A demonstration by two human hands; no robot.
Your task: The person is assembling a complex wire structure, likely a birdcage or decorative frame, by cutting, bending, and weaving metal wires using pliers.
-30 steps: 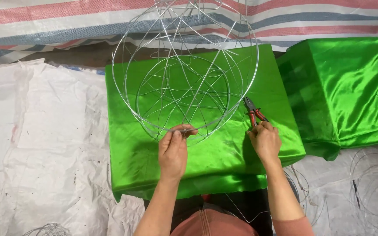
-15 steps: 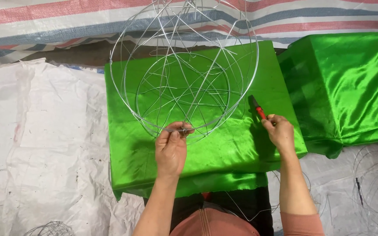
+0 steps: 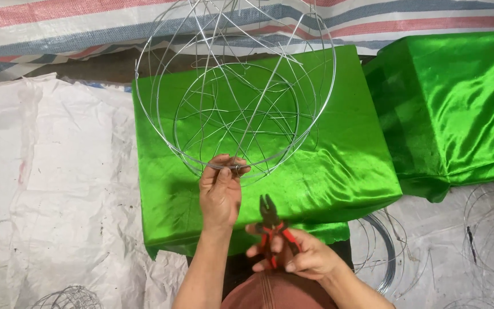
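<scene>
Wire frame (image 3: 235, 97) top cut off, left hand (image 3: 220, 191) pinching

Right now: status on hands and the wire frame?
Left hand pinching wire frame rim. Right hand gripping red-handled pliers, clear of frame. Nothing between them.

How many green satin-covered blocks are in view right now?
2. One green block sits centre, under the wire frame the left hand grips; another green block sits at right, partly cut off. More could lie out of frame.
</scene>
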